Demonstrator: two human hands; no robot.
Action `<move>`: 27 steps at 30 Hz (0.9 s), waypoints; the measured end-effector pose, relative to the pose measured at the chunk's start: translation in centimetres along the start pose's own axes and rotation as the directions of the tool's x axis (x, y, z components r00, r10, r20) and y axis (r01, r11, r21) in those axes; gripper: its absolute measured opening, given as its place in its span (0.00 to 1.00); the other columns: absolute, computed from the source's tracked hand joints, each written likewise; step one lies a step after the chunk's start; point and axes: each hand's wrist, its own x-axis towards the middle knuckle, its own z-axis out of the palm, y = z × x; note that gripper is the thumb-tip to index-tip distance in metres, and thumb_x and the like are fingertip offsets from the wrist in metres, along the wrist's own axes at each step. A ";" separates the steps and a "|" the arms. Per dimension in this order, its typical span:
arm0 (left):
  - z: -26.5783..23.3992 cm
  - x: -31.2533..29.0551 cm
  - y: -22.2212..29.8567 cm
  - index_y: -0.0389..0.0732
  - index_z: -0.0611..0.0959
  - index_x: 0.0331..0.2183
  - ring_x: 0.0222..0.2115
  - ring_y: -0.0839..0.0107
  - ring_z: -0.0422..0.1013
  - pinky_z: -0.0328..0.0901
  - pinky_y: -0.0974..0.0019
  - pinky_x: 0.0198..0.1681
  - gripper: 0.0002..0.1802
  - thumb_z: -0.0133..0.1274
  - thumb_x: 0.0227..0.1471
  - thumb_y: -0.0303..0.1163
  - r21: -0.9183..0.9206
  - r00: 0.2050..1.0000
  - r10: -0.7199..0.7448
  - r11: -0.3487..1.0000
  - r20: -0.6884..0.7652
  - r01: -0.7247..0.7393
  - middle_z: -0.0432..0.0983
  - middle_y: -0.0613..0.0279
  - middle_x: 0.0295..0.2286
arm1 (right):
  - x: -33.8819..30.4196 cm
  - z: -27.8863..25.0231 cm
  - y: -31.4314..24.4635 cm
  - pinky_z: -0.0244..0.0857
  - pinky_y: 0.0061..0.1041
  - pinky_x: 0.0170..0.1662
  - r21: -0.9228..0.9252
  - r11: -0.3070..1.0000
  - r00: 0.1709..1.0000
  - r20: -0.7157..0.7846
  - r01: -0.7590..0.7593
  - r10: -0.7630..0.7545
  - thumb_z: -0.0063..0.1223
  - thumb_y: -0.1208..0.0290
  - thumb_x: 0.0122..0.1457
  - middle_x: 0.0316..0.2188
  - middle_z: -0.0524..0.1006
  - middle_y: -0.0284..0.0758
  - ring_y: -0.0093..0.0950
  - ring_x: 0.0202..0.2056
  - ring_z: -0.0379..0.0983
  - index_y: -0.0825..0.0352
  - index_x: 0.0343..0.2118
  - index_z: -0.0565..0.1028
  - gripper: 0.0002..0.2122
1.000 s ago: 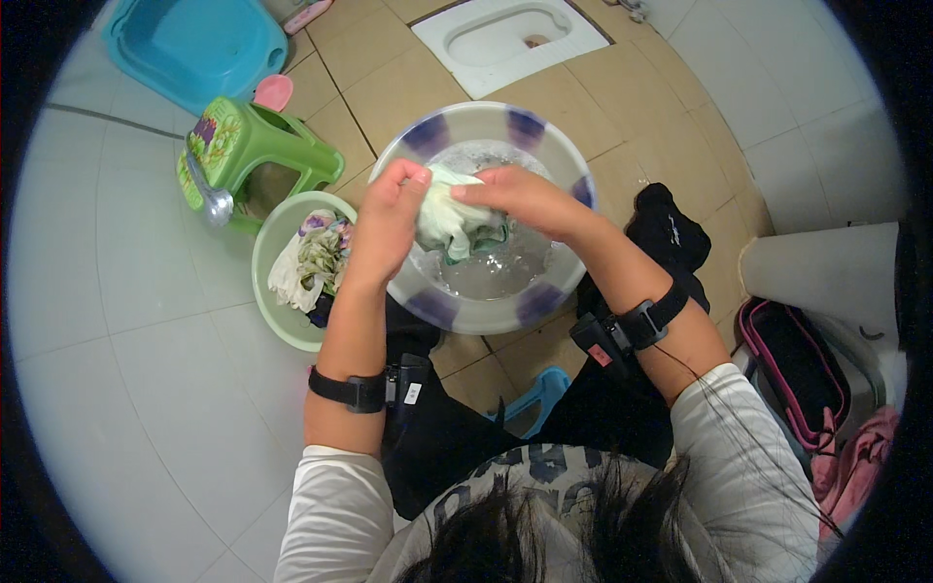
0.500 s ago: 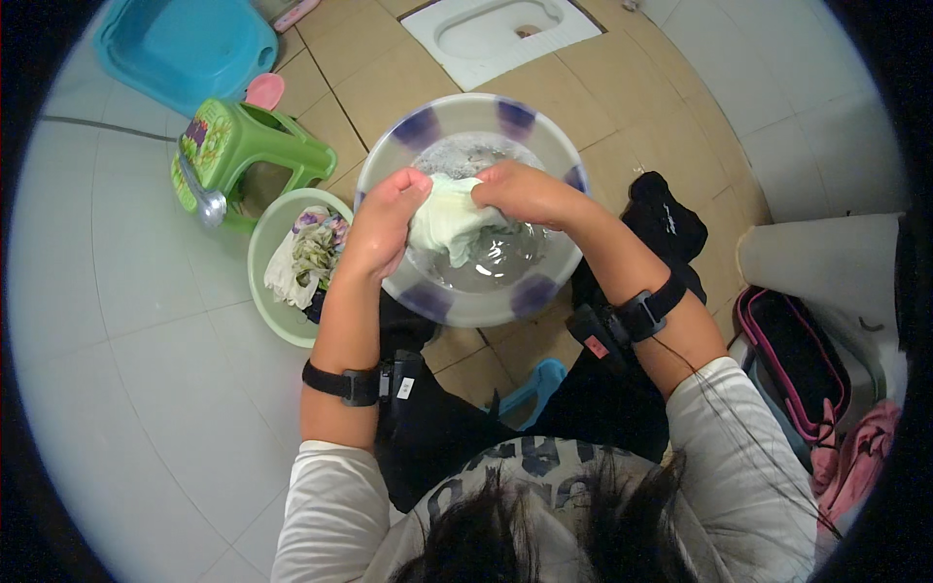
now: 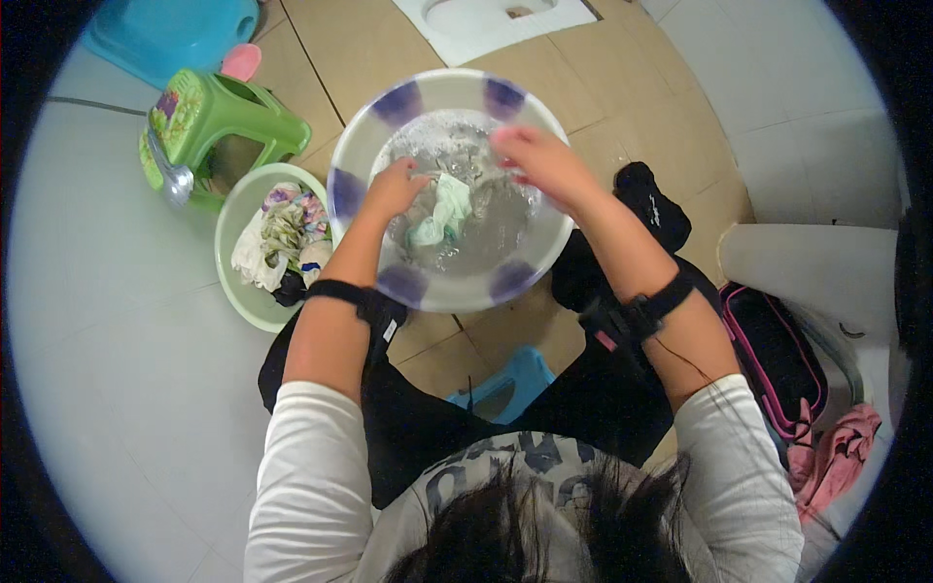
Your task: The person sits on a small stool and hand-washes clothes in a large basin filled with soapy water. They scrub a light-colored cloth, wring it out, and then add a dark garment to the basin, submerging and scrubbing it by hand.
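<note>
A wide white basin [image 3: 442, 291] with purple patches round its rim is sitting on the tan floor tiles [image 3: 360, 39] in front of the person, holding shallow, foamy water. In it a small pale green and white cloth [image 3: 442, 209] is lying crumpled and wet, trailing down toward the middle of the water. The left hand [image 3: 397, 189] is clenching the upper edge of that cloth, fingers curled tight on it at the left of the basin. The right hand [image 3: 533, 155] is hovering over the far right part of the water, blurred, fingers loosely bent and grasping nothing, apart from the cloth. Just left of the basin a smaller pale green bowl [image 3: 238, 291] is holding a heap of patterned laundry [image 3: 282, 238], and beyond it a green plastic stool [image 3: 209, 131] is lying tipped on its side
</note>
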 end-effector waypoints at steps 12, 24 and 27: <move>16.5 -1.7 -9.8 0.43 0.63 0.44 0.39 0.57 0.62 0.56 0.62 0.42 0.28 0.48 0.39 0.41 0.191 0.989 -0.135 0.971 -0.060 0.144 0.66 0.49 0.36 | 8.0 4.3 9.8 0.57 0.23 0.27 0.487 0.804 0.913 -0.029 -0.343 0.407 0.44 0.65 0.45 0.24 0.65 0.30 0.22 0.26 0.62 0.64 0.31 0.67 0.11; 14.6 -1.3 2.6 0.34 0.73 0.17 0.30 0.58 0.65 0.59 0.62 0.30 0.22 0.47 0.39 0.47 -0.437 0.946 -0.085 0.871 0.314 0.223 0.68 0.54 0.31 | 9.3 2.0 26.7 0.56 0.28 0.42 0.564 0.695 0.876 0.112 -0.445 0.469 0.41 0.58 0.49 0.39 0.65 0.41 0.31 0.40 0.62 0.67 0.45 0.57 0.23; 14.7 -1.8 3.2 0.34 0.74 0.18 0.30 0.60 0.65 0.60 0.64 0.30 0.18 0.50 0.38 0.42 -0.387 0.991 0.130 0.913 -0.015 -0.126 0.68 0.56 0.30 | 8.5 2.2 24.5 0.58 0.32 0.39 0.705 0.473 0.834 0.326 -0.528 0.445 0.37 0.59 0.52 0.34 0.67 0.39 0.32 0.36 0.64 0.67 0.44 0.58 0.20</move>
